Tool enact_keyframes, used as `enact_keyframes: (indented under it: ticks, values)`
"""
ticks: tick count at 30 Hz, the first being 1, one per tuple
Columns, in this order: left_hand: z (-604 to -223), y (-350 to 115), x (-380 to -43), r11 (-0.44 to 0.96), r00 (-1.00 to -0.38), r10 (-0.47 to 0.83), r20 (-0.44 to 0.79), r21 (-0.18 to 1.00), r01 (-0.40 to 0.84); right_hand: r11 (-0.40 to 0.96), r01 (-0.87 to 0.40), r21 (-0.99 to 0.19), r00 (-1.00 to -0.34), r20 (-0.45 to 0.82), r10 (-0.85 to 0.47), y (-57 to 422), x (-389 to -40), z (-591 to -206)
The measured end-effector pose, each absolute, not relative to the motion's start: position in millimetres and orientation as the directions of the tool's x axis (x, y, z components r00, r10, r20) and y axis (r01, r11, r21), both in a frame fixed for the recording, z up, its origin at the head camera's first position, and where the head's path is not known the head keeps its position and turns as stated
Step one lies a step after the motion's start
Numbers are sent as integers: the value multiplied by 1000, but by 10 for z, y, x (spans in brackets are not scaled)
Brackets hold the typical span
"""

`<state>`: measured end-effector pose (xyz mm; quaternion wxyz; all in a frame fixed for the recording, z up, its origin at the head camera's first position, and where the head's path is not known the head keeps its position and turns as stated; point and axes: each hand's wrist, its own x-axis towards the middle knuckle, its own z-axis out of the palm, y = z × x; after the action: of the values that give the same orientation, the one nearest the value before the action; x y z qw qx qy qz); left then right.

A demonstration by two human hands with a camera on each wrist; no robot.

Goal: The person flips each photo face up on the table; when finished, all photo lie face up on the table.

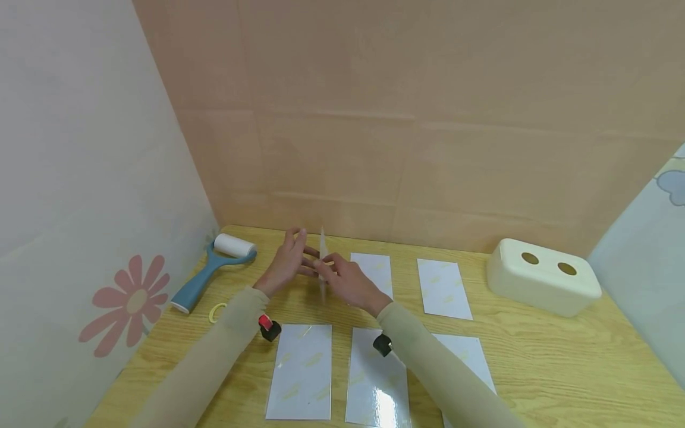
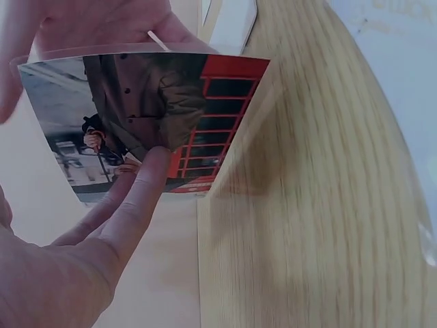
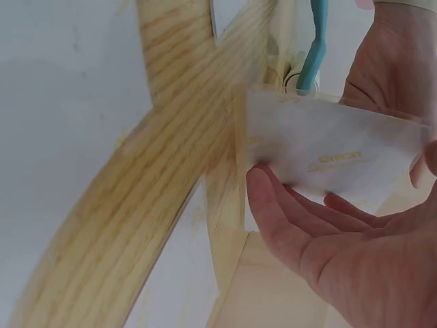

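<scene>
A glossy photo print (image 2: 194,102) stands on edge between the two hands above the table, nearly edge-on in the head view. Its picture side, with a brown coat and a red-framed window grid, faces my left hand (image 1: 283,268). Outstretched left fingers (image 2: 145,188) touch that picture. From the other side my right hand (image 1: 354,280) holds the print, its fingers (image 3: 263,188) against the white back with faint yellow lettering. Below the hands lie several white sheets (image 1: 299,374) with the same yellow marks.
A blue-handled lint roller (image 1: 199,286) lies at the left, with a small yellow ring (image 1: 212,310) near its handle. At the back right sits a cream box (image 1: 540,286) with two round holes. Another white sheet (image 1: 443,288) lies between the hands and that box. Walls border the table.
</scene>
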<state>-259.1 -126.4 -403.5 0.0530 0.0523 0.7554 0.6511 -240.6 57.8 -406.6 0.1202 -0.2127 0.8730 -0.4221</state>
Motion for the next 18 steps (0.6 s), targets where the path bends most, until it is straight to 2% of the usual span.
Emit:
enact_keyframes:
  ticks: [11, 18]
  values:
    - [-4038, -1283, -2568, 164, -982, 189, -24, 986, 8, 447, -237, -863, -901, 22, -434, 573, -2395, -4053]
    - [-4098, -1307, -2593, 196, -984, 175, -32, 981, 3, 415, -271, -868, -917, 101, -387, 567, -2401, -4056]
